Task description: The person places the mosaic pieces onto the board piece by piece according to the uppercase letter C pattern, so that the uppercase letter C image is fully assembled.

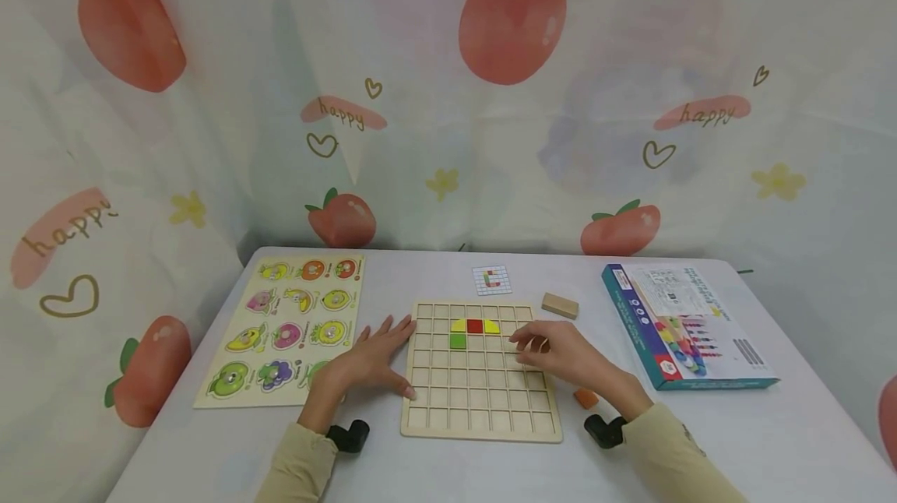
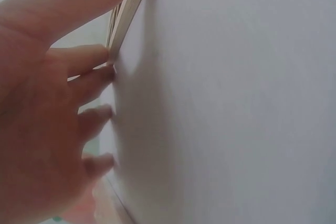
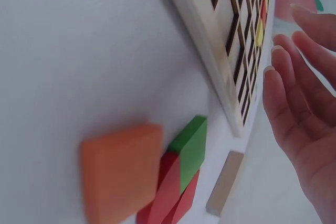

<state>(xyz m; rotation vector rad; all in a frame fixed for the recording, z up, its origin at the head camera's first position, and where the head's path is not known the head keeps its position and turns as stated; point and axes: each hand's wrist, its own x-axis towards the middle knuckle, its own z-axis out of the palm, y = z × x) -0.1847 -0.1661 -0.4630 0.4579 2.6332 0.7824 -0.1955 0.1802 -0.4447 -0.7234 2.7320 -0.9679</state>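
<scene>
At the far left a fruit-picture board (image 1: 280,316) lies on the table, and just right of it is the left hand (image 1: 371,355), fingers spread and grasping nothing; the left wrist view adds that its fingertips meet the tabletop while the thumb lies at the board's edge. The wooden grid board (image 1: 476,398) lies between the hands, with a green square (image 1: 458,341) below the left of two yellow pieces (image 1: 492,326) and a red square (image 1: 475,326) between them. A small pattern card (image 1: 492,280) is beyond it. The right hand (image 1: 561,347) hovers at the grid board's right side, fingers loosely bent; the right wrist view shows the thumb apart from them, nothing gripped. Only that view reveals a green block (image 3: 191,150) and red blocks (image 3: 167,187) beside the orange block (image 1: 585,398), which lies under the right forearm in the head view. A plain wooden block (image 1: 560,305) is beyond that hand; a box (image 1: 687,324) lies farthest right.
</scene>
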